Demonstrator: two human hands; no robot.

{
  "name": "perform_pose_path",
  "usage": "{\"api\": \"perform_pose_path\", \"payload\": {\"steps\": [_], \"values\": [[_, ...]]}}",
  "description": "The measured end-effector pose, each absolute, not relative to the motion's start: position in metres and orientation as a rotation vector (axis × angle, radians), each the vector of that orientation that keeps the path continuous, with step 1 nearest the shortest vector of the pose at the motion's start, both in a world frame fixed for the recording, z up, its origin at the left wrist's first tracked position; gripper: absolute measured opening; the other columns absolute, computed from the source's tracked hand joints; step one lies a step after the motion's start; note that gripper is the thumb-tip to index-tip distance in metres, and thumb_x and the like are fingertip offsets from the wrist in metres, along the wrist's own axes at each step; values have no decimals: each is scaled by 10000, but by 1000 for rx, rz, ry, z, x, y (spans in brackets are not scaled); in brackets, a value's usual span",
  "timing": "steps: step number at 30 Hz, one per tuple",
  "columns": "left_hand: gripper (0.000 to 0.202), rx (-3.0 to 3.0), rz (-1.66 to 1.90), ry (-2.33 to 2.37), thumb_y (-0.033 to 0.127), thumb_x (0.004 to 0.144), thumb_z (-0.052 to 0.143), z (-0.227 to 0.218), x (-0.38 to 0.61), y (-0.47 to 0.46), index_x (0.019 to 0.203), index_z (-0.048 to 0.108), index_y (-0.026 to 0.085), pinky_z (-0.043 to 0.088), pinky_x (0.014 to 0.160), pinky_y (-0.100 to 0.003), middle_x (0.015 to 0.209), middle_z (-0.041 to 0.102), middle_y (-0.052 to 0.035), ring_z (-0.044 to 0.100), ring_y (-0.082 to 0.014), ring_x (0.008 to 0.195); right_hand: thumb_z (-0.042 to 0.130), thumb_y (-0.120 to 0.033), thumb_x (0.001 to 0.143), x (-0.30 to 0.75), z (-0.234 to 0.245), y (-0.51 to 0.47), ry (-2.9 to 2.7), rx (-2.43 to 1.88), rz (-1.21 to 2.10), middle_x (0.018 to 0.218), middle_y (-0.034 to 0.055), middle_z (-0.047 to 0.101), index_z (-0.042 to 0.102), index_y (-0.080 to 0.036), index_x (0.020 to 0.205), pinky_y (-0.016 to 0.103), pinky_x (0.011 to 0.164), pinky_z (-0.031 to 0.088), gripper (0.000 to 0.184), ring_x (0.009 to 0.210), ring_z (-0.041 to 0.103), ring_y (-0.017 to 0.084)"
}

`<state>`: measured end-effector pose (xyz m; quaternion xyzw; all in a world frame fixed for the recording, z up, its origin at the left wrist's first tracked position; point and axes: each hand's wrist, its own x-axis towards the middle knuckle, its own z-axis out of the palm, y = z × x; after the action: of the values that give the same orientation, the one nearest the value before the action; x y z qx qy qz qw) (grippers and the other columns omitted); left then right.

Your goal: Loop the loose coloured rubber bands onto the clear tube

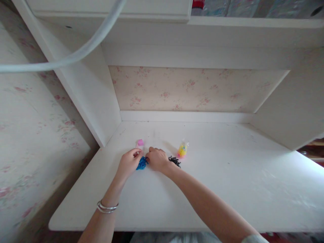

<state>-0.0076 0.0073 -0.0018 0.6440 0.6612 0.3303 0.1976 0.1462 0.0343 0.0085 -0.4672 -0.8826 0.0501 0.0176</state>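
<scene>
A small bundle of blue strands [142,163] lies on the white desk between my hands. My left hand [129,162] is at its left edge, thumb and fingertips pinched together; what they hold is too small to make out. My right hand [157,159] curls down at the bundle's right side, its fingertips mostly hidden. Just beyond my left fingers is a small clear item with a pink top [140,142]. A bundle of black strands [174,161] lies partly behind my right wrist. Farther right sits a clear bag with yellow and pink pieces [182,150].
The white desk [227,189] has a low ledge [187,116] at its back and side panels left and right. A shelf [197,35] hangs above, holding clear plastic items. A white curved tube [83,50] crosses the upper left.
</scene>
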Motion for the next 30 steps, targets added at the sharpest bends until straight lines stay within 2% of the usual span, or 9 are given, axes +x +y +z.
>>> {"api": "perform_pose_path", "payload": {"steps": [6,11,16,22,30], "values": [[333,1892,652,2160,458,829,431,-5,-19,7,934,668,250,393,651,-271,874,694,-59,624,-207,774,408,-291,883,151,13,34,-2727,-1449,179,992,90,603,691,-212,928,289,720,458,297,901,597,199],[335,1905,517,2150,472,798,473,-12,-24,7,941,686,256,396,657,-281,941,688,-76,624,-224,794,407,-350,894,159,14,31,-2714,-1438,191,986,63,606,690,-245,931,258,694,453,304,897,600,180],[290,1939,434,2120,448,793,487,-17,-22,5,868,698,264,396,669,-296,966,690,-89,629,-249,846,431,-408,886,164,14,31,-2687,-1442,187,980,49,607,691,-242,887,246,639,440,308,838,598,164],[281,1957,403,2129,430,814,468,-15,-22,3,840,690,260,394,653,-282,942,697,-88,636,-231,807,354,-328,926,172,15,30,-2601,-1395,221,961,39,604,677,-238,869,228,598,398,340,772,579,129],[329,1974,392,2163,448,865,409,-12,-18,2,840,654,230,379,649,-270,926,676,-69,620,-197,792,445,-324,911,188,25,17,-2220,-1226,438,905,5,584,683,-258,920,205,687,395,248,758,566,91]]}}
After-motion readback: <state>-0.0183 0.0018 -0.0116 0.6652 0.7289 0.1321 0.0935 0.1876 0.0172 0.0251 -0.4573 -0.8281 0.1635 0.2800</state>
